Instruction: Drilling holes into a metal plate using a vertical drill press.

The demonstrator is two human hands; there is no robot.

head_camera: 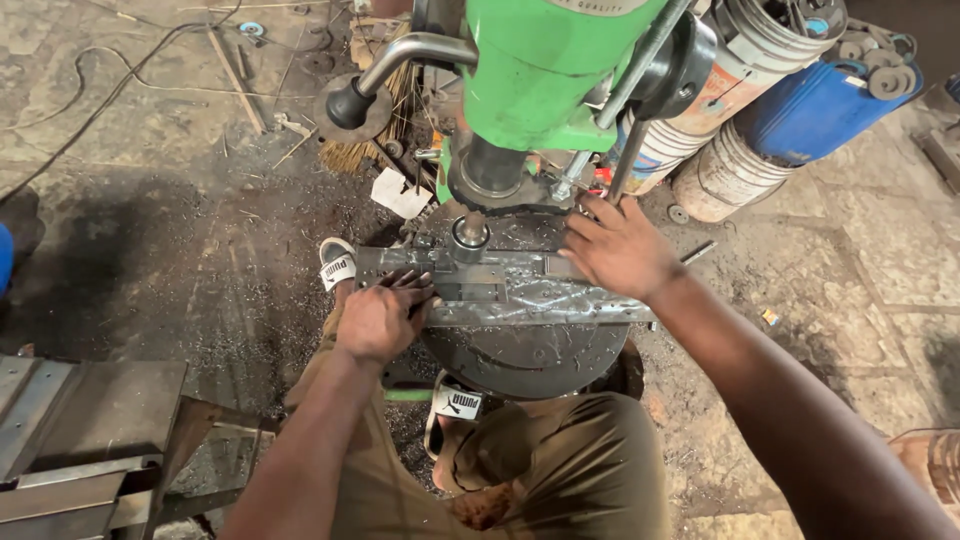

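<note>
Steel bar (520,295) at frame centre wants firm pinning: left hand (378,318) presses it with fingers together, right hand (618,245) spread flat, both clear of the chuck (470,235).

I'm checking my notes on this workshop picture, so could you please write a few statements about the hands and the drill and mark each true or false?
1. The left hand rests on the metal bar lying across the round table. True.
2. The drill is painted red. False: it is green.
3. The right hand grips a hammer. False: it rests on the bar beside a thin rod.
4. A blue drum lies behind the drill. True.
5. The person is barefoot. False: sandals are worn.
</note>
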